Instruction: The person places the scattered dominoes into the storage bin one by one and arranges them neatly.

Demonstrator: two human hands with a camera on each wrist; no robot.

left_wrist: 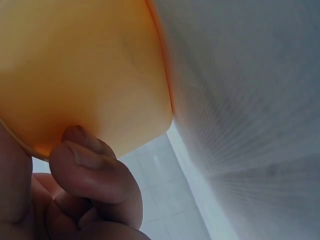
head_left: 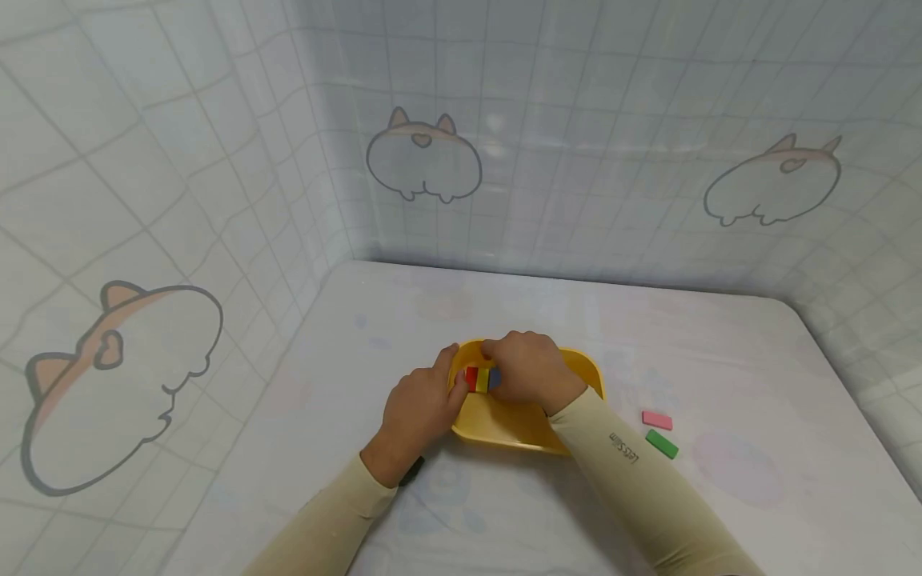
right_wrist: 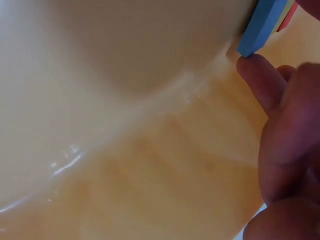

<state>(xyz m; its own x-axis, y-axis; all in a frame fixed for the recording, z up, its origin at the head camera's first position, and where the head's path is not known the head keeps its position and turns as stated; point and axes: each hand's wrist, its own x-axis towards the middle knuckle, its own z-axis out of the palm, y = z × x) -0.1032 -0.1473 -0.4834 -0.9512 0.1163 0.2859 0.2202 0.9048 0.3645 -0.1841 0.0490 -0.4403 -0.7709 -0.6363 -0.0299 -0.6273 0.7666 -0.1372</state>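
Observation:
A yellow plastic bin stands on the table in the head view. My left hand grips its left rim, the thumb inside; in the left wrist view, curled fingers lie against the bin's outer wall. Inside at the left end, a red block, a yellow block and a blue block stand side by side. My right hand reaches in and pinches the blue block; the right wrist view shows a fingertip against its lower end. The palm hides part of the bin.
Right of the bin, a pink block and a green block lie on the white tabletop. A small dark item shows by the left wrist. A tile-patterned sheet rises at the back and sides.

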